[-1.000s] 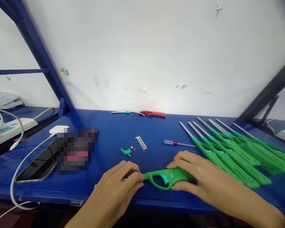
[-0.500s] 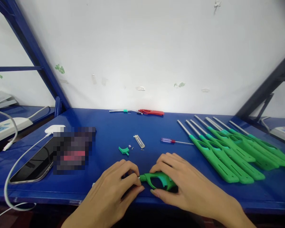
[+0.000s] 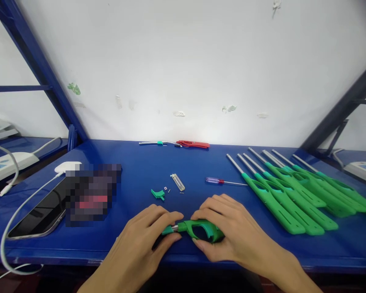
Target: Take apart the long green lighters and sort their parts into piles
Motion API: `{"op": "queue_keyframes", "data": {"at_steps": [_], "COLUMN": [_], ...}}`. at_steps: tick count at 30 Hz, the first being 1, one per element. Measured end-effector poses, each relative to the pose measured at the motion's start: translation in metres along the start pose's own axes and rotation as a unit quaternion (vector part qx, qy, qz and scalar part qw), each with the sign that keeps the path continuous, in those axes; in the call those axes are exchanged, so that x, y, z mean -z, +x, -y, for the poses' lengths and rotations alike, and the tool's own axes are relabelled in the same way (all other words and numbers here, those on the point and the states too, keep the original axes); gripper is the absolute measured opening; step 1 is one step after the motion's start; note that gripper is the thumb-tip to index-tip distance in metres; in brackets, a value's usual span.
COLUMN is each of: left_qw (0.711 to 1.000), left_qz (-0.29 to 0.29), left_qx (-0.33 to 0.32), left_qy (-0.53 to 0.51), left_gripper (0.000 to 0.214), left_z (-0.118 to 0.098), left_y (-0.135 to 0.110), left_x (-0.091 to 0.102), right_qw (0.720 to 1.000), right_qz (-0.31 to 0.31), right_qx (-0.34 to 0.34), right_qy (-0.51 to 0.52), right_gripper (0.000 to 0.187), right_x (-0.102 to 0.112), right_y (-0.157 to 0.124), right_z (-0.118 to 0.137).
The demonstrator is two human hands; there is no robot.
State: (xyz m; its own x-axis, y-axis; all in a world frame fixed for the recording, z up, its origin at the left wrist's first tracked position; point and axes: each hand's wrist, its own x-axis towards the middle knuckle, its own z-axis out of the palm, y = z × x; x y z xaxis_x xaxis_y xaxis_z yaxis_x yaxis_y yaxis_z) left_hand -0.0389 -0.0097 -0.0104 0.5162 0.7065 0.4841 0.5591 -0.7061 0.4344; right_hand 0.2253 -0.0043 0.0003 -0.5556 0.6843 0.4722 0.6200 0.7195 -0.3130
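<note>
Near the table's front edge lies a green long-necked gas lighter (image 3: 185, 226), level and pointing left. My right hand (image 3: 228, 224) is closed round its handle, with the thumb below and the fingers over the top. My left hand (image 3: 149, 236) pinches the lighter's barrel at a teal collar (image 3: 167, 230); a short bare stretch of metal shows between collar and body. The rest of the barrel is hidden under that hand. Beyond my hands lie a teal trigger (image 3: 157, 194), a clear fuel tank (image 3: 178, 182) and several tiny loose parts (image 3: 165, 188).
A screwdriver (image 3: 215, 180) with a clear purple handle lies right of centre. Several green lighters (image 3: 280, 207) are fanned out on the right. An opened red lighter (image 3: 192, 144) lies by the wall. On the left are a phone (image 3: 39, 211), a white charger (image 3: 67, 166) and its cable.
My left hand has slid left along the barrel, and the teal collar has come into view between its fingers. The right hand keeps its hold on the handle.
</note>
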Motion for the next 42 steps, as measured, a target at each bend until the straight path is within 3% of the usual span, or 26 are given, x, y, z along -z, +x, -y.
{"op": "queue_keyframes", "data": {"at_steps": [4, 20, 24, 30, 33, 36, 39, 42], "left_qw": [0.999, 0.998, 0.999, 0.998, 0.998, 0.996, 0.991, 0.985], "left_qz": [-0.030, -0.019, -0.002, 0.003, 0.000, -0.005, -0.025, -0.046], "left_qx": [-0.036, -0.051, -0.040, -0.053, -0.057, -0.057, -0.067, -0.092], "left_qy": [0.005, -0.006, 0.014, 0.030, 0.035, 0.067, 0.114, 0.140], "left_gripper": [0.019, 0.011, 0.012, 0.014, 0.019, 0.022, 0.025, 0.025], "left_z": [0.001, 0.000, -0.001, 0.001, 0.002, 0.000, -0.002, -0.002], "left_y": [0.001, 0.006, 0.005, 0.004, 0.003, 0.002, 0.003, 0.004], "left_x": [-0.001, 0.001, 0.002, 0.001, 0.000, -0.001, 0.000, 0.001], "right_qw": [1.000, 0.999, 0.994, 0.990, 0.992, 0.994, 0.991, 0.989], "right_qz": [-0.003, -0.042, -0.102, -0.134, -0.112, -0.045, 0.036, 0.061], "right_qx": [0.001, 0.015, 0.019, 0.018, -0.039, -0.100, -0.130, -0.130], "right_qy": [0.001, -0.003, 0.047, 0.048, 0.040, 0.025, 0.002, -0.012], "right_gripper": [0.018, 0.016, 0.017, 0.023, 0.028, 0.025, 0.027, 0.032], "right_x": [0.000, -0.001, 0.006, 0.031, 0.048, 0.056, 0.055, 0.049], "right_y": [-0.001, 0.000, 0.004, 0.002, -0.004, -0.008, -0.010, -0.010], "right_z": [0.000, 0.001, 0.002, -0.004, -0.012, -0.023, -0.036, -0.043]}}
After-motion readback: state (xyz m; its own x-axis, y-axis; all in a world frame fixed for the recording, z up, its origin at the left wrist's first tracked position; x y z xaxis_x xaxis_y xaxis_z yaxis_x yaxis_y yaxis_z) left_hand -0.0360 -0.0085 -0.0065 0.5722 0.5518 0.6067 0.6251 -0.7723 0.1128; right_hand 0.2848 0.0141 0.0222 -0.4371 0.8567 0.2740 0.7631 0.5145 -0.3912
